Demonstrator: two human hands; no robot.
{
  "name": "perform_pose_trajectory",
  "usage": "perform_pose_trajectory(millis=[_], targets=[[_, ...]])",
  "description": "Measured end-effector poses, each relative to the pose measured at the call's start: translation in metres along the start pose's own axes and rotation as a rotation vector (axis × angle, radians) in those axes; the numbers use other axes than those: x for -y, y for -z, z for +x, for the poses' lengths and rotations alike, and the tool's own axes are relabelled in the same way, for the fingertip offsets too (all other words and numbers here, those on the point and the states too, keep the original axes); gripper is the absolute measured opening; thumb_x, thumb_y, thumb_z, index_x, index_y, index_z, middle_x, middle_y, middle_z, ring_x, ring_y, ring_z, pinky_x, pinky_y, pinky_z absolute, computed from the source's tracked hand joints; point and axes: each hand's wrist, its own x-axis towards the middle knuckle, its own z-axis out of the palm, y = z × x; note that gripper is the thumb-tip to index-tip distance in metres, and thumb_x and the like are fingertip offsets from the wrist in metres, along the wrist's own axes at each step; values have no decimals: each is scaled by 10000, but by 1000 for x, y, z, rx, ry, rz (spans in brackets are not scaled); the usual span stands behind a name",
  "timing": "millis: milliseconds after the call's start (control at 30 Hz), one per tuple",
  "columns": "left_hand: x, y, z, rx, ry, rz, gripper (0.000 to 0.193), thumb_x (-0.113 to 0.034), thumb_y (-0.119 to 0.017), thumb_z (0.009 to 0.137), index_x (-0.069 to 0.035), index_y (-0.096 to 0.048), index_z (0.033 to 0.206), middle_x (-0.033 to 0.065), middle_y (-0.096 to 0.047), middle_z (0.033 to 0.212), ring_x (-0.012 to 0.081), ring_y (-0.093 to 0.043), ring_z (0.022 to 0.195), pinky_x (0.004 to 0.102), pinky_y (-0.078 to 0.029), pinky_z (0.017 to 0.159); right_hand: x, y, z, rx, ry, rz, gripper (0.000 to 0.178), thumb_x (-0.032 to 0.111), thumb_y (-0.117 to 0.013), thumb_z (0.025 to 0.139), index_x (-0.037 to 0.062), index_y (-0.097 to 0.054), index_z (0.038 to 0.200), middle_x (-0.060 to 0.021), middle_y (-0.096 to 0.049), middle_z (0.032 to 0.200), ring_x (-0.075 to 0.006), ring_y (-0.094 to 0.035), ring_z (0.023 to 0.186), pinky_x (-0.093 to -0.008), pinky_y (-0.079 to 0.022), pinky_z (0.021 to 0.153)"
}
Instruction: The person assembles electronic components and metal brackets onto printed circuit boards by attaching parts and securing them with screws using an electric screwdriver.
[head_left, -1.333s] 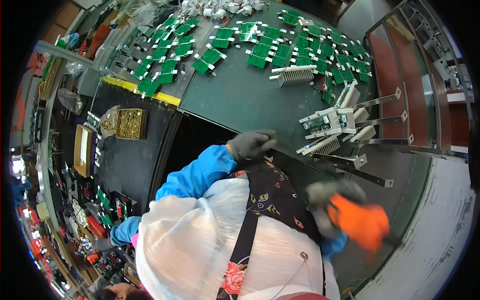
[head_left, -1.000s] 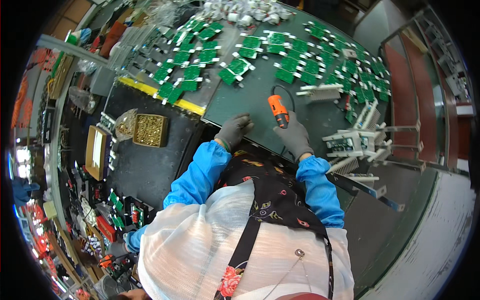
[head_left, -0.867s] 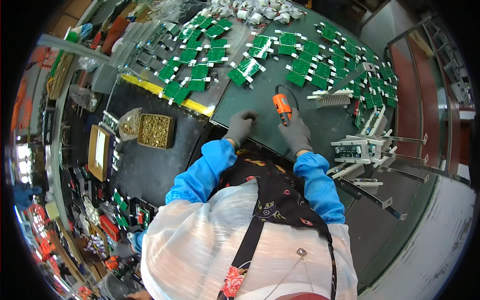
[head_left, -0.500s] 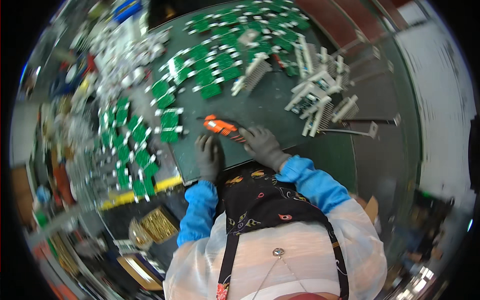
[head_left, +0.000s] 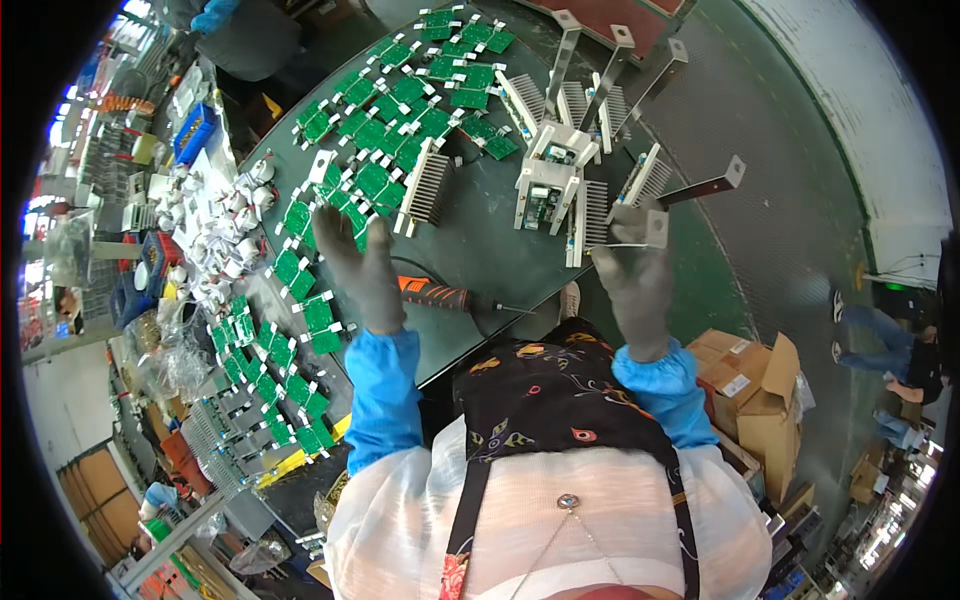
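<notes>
The fingers [head_left: 331, 232] of the left hand [head_left: 365, 275], in a dark grey glove, stand well apart, with nothing visibly in their grasp, over the green circuit boards with white connectors [head_left: 375, 183] toward the left edge of the green-topped table [head_left: 480, 220]. The right hand [head_left: 640, 295], gloved alike, has bent fingers at a flat silver metal bracket [head_left: 656, 228] near the table's right edge (whether they grip it, I cannot tell). An orange-and-black power screwdriver [head_left: 435, 293] lies between the hands, its tip toward the front edge. In the way, a pale-barred, finned metal heat sink [head_left: 428, 190] stands between the left hand and the cream-framed assemblies [head_left: 545, 172] by the right edge. Brown cardboard boxes [head_left: 735, 370] sit beyond that edge.
</notes>
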Motion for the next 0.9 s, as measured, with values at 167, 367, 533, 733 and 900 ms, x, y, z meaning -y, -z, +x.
perform_pose_trajectory(millis=[167, 367, 533, 733, 900], targets=[[1, -25, 52, 256, 215, -161, 389, -173, -618, 909, 39, -530, 1223, 111, -650, 1054, 175, -627, 960, 298, -482, 876, 1, 46, 22, 356, -207, 539, 285, 66, -545, 936, -60, -511, 1189, -88, -639, 818, -74, -523, 641, -241, -459, 569], [-4, -35, 61, 428, 157, -128, 366, -297, -641, 900, 18, -642, 1087, 87, -686, 884, 124, -634, 777, 263, -506, 737, -24, 145, 47, 608, -127, 1058, 225, 3, -551, 894, -52, -587, 1109, -96, -622, 745, -110, -524, 521, -263, -417, 449], [-26, -85, 62, 400, 91, 40, 345, -287, -641, 900, -4, -653, 1096, 88, -680, 937, 63, -511, 614, 218, -427, 573, -14, 210, 75, 681, -102, 859, 221, 124, -623, 884, -6, -630, 1063, -92, -591, 661, -161, -538, 512, -274, -419, 466], [-51, -88, 66, 363, 95, -34, 399, -292, -661, 883, 20, -631, 1129, 120, -682, 995, 59, -488, 574, 214, -415, 534, -11, 201, 97, 551, -326, 602, 263, 133, -601, 905, -41, -598, 1103, -120, -609, 759, -142, -560, 595, -266, -445, 529], [-104, -119, 66, 495, 36, -22, 497, -356, -679, 855, 23, -611, 1169, 101, -678, 1040, 28, -456, 550, 194, -392, 494, -55, 139, 103, 414, -262, 230, 432, 237, -687, 853, -28, -580, 1177, -137, -607, 968, -129, -589, 734, -263, -483, 633]])
